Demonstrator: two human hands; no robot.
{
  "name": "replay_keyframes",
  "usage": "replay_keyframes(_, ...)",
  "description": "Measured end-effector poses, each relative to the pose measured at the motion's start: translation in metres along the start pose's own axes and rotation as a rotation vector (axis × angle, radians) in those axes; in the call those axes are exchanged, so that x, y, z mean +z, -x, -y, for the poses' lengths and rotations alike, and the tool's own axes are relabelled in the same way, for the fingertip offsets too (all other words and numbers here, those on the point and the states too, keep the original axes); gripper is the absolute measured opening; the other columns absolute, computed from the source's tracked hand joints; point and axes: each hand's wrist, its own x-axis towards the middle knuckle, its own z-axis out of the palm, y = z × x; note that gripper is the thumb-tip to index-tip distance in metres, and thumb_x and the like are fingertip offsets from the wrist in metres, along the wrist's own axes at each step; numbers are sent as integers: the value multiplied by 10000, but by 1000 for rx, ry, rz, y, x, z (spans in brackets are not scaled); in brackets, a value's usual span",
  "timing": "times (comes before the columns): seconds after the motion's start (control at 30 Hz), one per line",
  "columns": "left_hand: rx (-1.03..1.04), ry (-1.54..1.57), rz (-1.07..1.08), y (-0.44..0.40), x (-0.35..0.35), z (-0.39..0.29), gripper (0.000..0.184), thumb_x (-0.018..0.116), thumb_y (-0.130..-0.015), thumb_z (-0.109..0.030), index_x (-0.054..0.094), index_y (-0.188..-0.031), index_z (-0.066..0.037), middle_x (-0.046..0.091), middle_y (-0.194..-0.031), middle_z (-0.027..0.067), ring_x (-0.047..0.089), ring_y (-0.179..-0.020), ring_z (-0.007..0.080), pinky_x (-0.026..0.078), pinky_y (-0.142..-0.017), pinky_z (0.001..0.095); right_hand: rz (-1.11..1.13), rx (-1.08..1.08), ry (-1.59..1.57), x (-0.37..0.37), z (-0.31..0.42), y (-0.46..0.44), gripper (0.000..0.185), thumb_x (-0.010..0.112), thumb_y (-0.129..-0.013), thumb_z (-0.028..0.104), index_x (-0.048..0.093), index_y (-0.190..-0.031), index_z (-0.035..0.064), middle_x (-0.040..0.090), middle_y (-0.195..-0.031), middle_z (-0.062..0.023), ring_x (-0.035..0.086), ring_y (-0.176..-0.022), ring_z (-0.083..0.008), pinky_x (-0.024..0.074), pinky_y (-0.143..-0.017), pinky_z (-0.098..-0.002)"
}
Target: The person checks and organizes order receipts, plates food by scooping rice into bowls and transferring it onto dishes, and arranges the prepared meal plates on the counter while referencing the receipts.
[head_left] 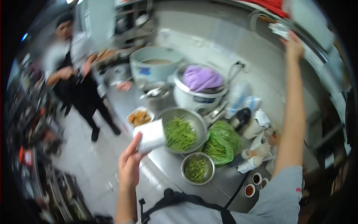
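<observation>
My left hand (130, 160) is closed on a white, paper-like piece (150, 136), its thumb and fingers at the lower left edge. This piece hangs over the counter edge, in front of a steel bowl (203, 128) of cut green beans (181, 132). High at the upper right, my right hand (294, 46) stretches up to a rail below a shelf. Its fingers are closed at a white paper slip (279, 30); blur hides the exact grip.
A smaller bowl (197, 168) of chopped greens and a green bag (223, 143) of beans stand on the steel counter. Behind are a rice cooker (197, 99) with a purple cloth (201, 78) and a large tub (140, 61). A person (78, 71) stands at the left.
</observation>
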Motion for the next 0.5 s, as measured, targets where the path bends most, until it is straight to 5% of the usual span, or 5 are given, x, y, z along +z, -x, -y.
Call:
replay_keyframes(0.07,86,-19,-17,-3,-5,-1,568,421,-780,-55,400,-1337,53,429,-1366,150,439,-1236,255,341,-1043,396,49,117,-241,1,-21,-25,301,596,-887,150,591,-1093,-69,627,-1049,-160,660,-832,-276,568,-719,-304)
replay_keyframes(0.1,104,-47,-49,-1,-9,-5,574,420,-776,-52,401,-1343,38,434,-1361,141,440,-1231,239,338,-1043,388,57,132,-215,-6,-40,-37,310,591,-890,189,595,-1107,-32,623,-1071,-162,675,-830,-250,553,-704,-404)
replay_keyframes(0.17,97,-38,-84,7,-11,-14,586,420,-771,-47,404,-1355,6,445,-1350,127,450,-1211,208,339,-1036,366,-39,298,53,-8,0,11,324,543,-908,279,577,-1187,118,625,-1148,-42,659,-948,-259,331,-927,-626)
replay_keyframes(0.4,65,-88,-169,39,-36,-33,584,430,-776,-18,421,-1360,-43,453,-1348,98,461,-1172,139,344,-1021,305,-3,213,3,-3,-1,50,318,526,-912,290,524,-1165,98,572,-1107,-63,603,-933,-246,351,-877,-539)
replay_keyframes(0.5,94,-263,-199,52,-57,-26,559,490,-809,10,417,-1359,-51,429,-1394,52,514,-1108,136,426,-937,293,47,92,-9,7,31,96,318,519,-913,295,500,-1156,89,549,-1089,-71,579,-926,-241,359,-856,-501)
